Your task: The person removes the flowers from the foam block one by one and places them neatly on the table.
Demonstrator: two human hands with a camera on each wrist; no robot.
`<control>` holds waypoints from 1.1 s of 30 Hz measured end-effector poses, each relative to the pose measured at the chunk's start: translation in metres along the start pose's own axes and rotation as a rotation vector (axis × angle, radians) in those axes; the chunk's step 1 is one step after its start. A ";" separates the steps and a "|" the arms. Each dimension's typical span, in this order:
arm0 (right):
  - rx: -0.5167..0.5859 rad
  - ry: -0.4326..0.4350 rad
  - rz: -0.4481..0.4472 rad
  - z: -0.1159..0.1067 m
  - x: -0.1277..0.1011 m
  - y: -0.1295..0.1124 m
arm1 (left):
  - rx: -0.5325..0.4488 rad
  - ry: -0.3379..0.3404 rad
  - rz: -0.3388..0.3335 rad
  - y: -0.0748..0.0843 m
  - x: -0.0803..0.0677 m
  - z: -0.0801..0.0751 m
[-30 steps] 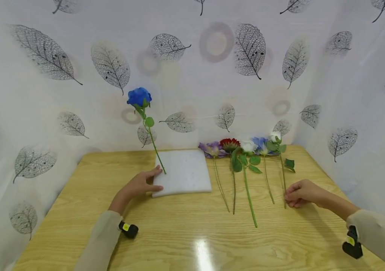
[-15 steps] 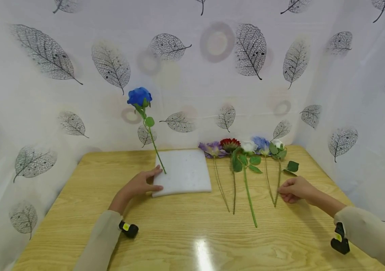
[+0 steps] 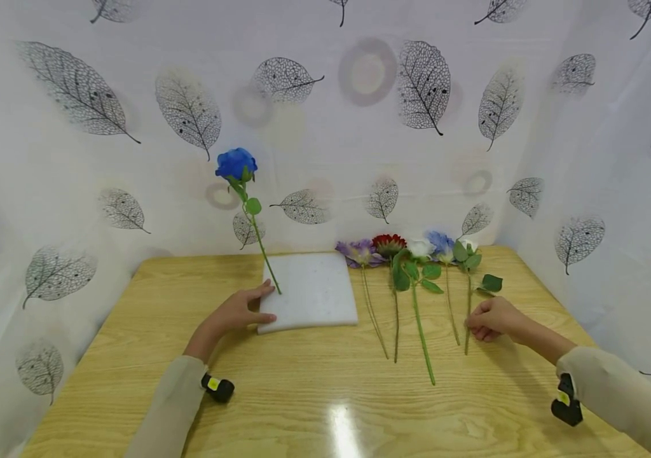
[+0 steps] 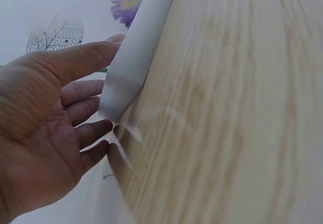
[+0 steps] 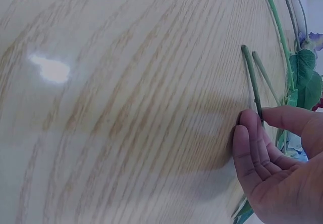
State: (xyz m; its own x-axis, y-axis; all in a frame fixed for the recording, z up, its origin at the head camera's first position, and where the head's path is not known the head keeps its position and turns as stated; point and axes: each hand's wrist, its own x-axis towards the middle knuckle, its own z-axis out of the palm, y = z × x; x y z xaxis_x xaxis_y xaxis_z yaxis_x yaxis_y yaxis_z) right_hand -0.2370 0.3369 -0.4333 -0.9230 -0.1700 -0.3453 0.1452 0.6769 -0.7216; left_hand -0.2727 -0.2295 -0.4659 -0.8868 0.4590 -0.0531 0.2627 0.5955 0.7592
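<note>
My left hand [image 3: 239, 310] rests at the left edge of a white foam sheet [image 3: 314, 289], fingers spread. In the left wrist view the thumb lies over the foam's edge [image 4: 133, 67], and the other fingertips are beside its corner. A blue rose [image 3: 236, 164] stands tilted left, its stem end at the foam near that hand. My right hand [image 3: 494, 319] pinches the lower stem [image 5: 252, 80] of a white rose [image 3: 468, 248] between thumb and fingers. This rose lies rightmost in the row, its bloom partly hidden by leaves. A dark green leaf [image 3: 491, 283] shows beyond the hand.
Left of the held rose lie a light blue flower [image 3: 441, 245], another white rose [image 3: 419, 247], a red flower [image 3: 388, 244] and a purple flower [image 3: 360, 252], stems toward me. A leaf-patterned curtain [image 3: 325, 146] surrounds the wooden table [image 3: 280, 394] at the back and sides.
My right hand has moved left with the white rose's stem, bringing it near the light blue flower's stem; the stem end now points toward me. The left hand and blue rose have not moved.
</note>
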 end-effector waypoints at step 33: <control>-0.039 -0.104 -0.032 -0.006 -0.002 0.001 | -0.020 -0.003 0.004 -0.003 -0.001 0.001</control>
State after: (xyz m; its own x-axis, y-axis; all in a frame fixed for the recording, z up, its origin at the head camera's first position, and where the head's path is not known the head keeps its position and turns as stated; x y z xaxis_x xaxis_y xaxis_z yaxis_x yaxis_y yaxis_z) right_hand -0.2370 0.3427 -0.4298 -0.8847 -0.2639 -0.3842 0.1003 0.6970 -0.7100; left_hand -0.2723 -0.2312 -0.4686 -0.8844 0.4638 -0.0518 0.2588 0.5799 0.7725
